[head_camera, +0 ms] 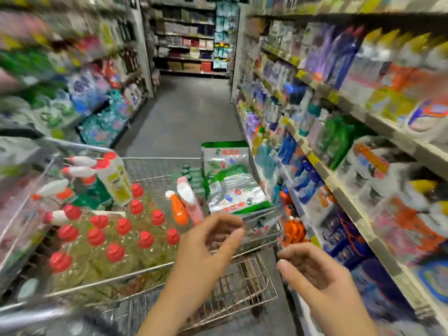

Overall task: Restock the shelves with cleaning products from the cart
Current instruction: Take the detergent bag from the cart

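Silvery pouch [263, 220] over the cart's [150, 158] right rim, its near edge pinched between your left hand's [211, 241] thumb and fingers; your right hand [312, 270] hovers beside, loosely curled, holding nothing.

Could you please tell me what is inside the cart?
The cart holds red-capped bottles, spray bottles, an orange bottle and green pouches. Whatever lies beneath the bottles is covered.

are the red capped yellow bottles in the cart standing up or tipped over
Upright: the clear bottles of yellow liquid with red caps stand in rows in the wire shopping cart, caps pointing up.
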Tool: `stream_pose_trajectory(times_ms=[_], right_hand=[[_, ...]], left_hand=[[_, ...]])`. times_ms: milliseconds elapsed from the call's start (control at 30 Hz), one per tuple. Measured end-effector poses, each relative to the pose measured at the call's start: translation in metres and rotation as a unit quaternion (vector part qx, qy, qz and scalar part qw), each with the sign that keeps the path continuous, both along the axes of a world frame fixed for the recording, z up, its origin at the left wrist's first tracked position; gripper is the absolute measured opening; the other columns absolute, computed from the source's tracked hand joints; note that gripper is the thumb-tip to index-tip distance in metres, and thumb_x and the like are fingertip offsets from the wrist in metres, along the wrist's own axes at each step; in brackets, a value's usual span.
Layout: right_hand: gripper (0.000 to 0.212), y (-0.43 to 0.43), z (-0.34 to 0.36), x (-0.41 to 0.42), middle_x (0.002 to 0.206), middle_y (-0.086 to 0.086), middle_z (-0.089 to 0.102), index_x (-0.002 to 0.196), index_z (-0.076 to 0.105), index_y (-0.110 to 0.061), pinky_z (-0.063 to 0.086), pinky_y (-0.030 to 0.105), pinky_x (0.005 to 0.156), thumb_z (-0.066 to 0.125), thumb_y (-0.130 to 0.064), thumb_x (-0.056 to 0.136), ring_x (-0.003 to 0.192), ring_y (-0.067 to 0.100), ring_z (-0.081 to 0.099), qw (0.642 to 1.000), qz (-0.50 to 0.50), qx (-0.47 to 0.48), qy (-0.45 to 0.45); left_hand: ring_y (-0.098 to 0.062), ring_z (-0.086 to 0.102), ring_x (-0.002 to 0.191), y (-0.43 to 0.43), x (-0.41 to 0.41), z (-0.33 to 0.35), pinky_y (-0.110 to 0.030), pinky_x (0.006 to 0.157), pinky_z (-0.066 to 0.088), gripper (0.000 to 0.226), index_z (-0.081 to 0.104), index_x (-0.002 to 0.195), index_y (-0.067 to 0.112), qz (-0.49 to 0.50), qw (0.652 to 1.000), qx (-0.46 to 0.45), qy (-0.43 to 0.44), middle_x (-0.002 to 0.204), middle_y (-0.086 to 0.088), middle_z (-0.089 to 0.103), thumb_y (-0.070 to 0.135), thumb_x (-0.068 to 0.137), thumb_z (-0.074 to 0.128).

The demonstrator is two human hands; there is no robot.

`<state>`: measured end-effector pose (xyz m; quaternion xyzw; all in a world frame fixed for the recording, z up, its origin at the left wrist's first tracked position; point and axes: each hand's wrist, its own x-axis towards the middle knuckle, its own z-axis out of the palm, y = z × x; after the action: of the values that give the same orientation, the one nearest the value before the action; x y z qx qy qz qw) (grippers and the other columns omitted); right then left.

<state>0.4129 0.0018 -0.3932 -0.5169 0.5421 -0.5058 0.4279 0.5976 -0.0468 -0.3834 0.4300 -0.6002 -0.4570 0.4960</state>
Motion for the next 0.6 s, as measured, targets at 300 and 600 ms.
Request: stream_pose_trajectory(times_ms=[300, 600], right_hand=[[0.019, -0.106, -0.022, 0.032, 0.071, -0.001, 0.068, 0.082, 0.073, -0.027, 0.049, 0.016, 0.059, 0.073, -0.028, 0.063, 0.065, 0.005, 0.06, 1.0, 0.006, 0.019, -0.011], [0.046, -0.187, -0.059, 0.082, 0.097, -0.023, 0.061, 0.107, 0.055, -0.033, 0.045, 0.008, 0.067, 0.08, -0.013, 0.075, 0.085, -0.007, 0.057, 0.986, 0.131, 0.07, 0.079]], left_hand=[[-0.003, 0.064, 0.08, -0.092, 0.033, -0.025, -0.015, 0.074, 0.051, 0.013, 0.068, 0.088, 0.025, 0.013, 0.998, 0.054, 0.012, 0.083, 0.013, 0.07, 0.012, 0.085, 0.068], [-0.006, 0.066, 0.079, -0.143, 0.066, -0.053, -0.015, 0.067, 0.051, 0.029, 0.067, 0.089, 0.03, 0.192, 0.979, 0.069, -0.012, 0.094, 0.003, 0.068, 0.001, 0.083, 0.068]])
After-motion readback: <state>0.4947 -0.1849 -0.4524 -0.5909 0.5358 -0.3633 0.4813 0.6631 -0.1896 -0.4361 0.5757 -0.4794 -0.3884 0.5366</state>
